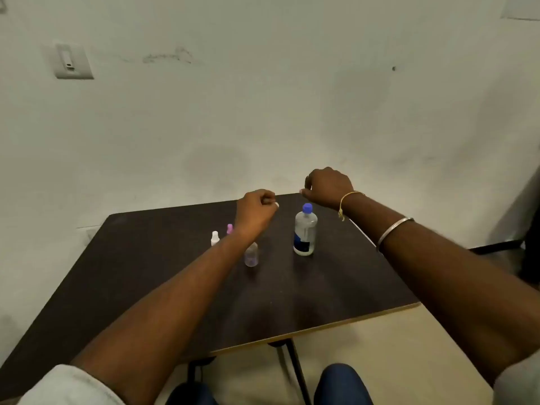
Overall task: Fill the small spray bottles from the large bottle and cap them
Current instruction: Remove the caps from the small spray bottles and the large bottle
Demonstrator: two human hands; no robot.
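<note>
Left grip (257, 209) and right grip (328, 187) hover curled (holding anything? I cannot tell). A dropping left wrist could topple the small bottle (252, 257) beneath it; the large bottle (305, 232) stands below the right grip.

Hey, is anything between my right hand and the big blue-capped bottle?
Nothing visible. The right hand hangs above and just beyond the large bottle, open air between them; the small spray bottles stand off to its left.
</note>
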